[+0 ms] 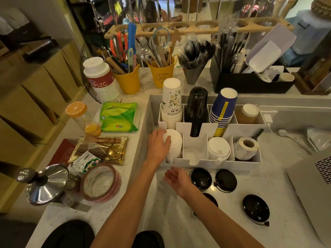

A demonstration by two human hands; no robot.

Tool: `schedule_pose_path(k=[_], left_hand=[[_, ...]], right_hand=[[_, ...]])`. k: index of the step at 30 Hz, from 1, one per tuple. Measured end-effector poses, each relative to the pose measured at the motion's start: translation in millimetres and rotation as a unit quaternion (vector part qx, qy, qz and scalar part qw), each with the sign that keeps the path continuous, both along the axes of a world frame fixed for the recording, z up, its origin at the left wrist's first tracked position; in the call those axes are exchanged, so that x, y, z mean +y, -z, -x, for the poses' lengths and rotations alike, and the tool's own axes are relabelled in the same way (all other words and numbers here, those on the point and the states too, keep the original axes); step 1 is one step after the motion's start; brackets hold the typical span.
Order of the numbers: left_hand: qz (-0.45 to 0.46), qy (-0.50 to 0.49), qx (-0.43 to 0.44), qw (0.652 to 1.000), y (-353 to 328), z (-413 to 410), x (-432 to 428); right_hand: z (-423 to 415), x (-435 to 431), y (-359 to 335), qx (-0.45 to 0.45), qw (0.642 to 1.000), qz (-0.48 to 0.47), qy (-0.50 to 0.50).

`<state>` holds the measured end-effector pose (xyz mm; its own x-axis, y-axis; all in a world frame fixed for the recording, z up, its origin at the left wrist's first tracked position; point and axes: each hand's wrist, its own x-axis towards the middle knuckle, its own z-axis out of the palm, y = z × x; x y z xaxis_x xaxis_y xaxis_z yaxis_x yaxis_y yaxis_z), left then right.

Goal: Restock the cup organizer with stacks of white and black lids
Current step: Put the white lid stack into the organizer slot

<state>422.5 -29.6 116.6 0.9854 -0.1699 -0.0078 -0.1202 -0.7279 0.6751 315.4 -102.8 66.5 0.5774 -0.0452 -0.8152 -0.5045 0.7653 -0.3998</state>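
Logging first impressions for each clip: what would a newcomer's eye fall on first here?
The left hand grips a white lid stack in the front-left compartment of the white organizer, with the right hand open just in front of it. Behind stand tall upside-down stacks of jasmine-print cups, black cups and blue cups. Loose black lids lie scattered on the counter nearer the camera.

— What shows of the person?
— Two bare forearms (129, 203), entering from the bottom edge toward the frame's centre
— And the hands?
— Left hand (158, 145) and right hand (176, 179) are bare as well, wrists too
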Motion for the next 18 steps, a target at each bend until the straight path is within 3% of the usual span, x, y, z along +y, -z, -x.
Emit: schedule_pose_path(k=[10, 18], left_hand=[[-0.027, 0.034, 0.056, 0.997, 6.1, -3.1, 6.4], [-0.078, 0.081, 0.056, 0.992, 9.7, -0.1, -0.9]], right_hand=[[-36.6, 14.6, 15.1, 0.008, 0.952, -0.193, 0.236], [-24.0, 13.5, 23.8, 0.013, 0.941, -0.233, 0.244]])
